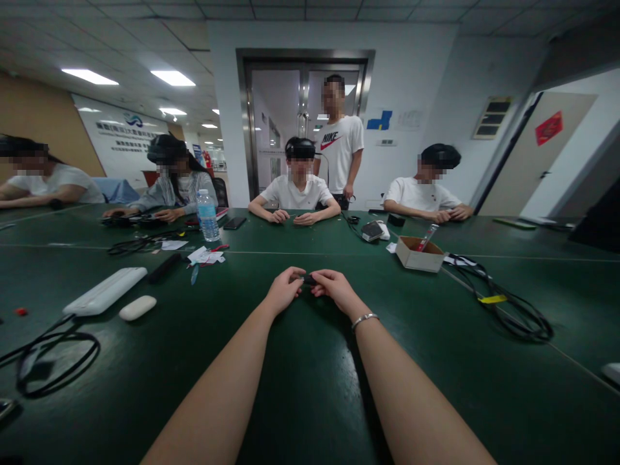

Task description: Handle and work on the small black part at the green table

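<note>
Over the middle of the green table point(310, 361), my two hands meet around a small black object point(309, 279) with a lighter tip on its left side. Its exact kind is too small to make out. My right hand point(335, 290) pinches the dark end between thumb and fingers. My left hand point(285, 289) is closed at the lighter end, fingertips against it. A silver bracelet point(364, 320) circles my right wrist.
To the left lie a white power bank point(105, 290), a white mouse-shaped item point(138, 308) and black cable. A water bottle point(208, 216) stands farther back. On the right are a small cardboard box point(419, 257) and coiled cable point(513, 313). Several people sit across; one stands.
</note>
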`<state>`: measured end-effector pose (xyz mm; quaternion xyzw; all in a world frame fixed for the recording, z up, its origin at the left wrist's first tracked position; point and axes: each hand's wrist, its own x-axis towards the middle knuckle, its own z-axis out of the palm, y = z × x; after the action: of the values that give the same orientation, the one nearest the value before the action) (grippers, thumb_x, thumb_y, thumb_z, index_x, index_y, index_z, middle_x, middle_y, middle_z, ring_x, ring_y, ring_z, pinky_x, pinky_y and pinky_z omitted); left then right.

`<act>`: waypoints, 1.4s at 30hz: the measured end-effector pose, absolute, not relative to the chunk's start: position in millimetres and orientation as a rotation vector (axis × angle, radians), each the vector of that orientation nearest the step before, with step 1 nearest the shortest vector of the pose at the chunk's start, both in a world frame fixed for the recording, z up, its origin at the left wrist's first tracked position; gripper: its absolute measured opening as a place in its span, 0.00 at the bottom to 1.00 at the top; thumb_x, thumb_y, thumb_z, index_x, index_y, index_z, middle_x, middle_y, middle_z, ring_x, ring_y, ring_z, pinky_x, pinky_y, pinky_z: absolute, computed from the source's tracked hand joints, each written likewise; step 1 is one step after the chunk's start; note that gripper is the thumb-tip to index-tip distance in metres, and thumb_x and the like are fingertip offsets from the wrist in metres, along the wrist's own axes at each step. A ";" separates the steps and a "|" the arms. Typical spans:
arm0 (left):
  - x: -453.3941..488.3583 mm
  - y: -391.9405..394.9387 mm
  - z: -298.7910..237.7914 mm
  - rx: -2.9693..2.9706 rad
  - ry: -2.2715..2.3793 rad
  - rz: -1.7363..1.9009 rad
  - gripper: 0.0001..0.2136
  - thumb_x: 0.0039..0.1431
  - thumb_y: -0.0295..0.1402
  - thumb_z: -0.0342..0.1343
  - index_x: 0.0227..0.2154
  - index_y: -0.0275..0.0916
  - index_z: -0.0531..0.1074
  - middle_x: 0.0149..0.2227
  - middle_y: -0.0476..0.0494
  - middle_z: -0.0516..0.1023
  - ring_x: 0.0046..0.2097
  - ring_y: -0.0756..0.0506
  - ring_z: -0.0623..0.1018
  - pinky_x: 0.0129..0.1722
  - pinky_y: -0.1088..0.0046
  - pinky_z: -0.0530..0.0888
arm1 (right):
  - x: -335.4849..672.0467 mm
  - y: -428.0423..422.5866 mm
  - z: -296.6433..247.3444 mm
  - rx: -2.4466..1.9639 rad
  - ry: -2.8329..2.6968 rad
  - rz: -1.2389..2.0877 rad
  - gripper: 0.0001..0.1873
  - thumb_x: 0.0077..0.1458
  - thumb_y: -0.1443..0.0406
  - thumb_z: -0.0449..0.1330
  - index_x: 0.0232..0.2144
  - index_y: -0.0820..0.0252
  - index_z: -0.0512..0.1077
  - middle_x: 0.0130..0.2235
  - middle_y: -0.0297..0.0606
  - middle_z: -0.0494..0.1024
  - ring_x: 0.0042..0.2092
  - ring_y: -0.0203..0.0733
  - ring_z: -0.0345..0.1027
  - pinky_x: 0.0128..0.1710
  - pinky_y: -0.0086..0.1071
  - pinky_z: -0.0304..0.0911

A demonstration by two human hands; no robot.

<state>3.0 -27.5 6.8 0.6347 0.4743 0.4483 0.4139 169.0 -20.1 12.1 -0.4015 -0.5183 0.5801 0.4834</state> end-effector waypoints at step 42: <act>3.1 -26.5 6.2 1.608 1.169 1.160 0.12 0.55 0.34 0.53 0.41 0.37 0.70 0.37 0.43 0.72 0.27 0.54 0.71 0.24 0.79 0.69 | 169.0 -19.2 12.2 -0.989 -1.248 1.418 0.03 0.56 0.70 0.61 0.33 0.68 0.73 0.23 0.39 0.75 0.23 0.33 0.70 0.21 0.19 0.67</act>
<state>3.1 -26.5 6.2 0.6380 0.4638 0.4600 0.4077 169.0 -19.2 12.2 -0.4062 -0.5121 0.5823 0.4834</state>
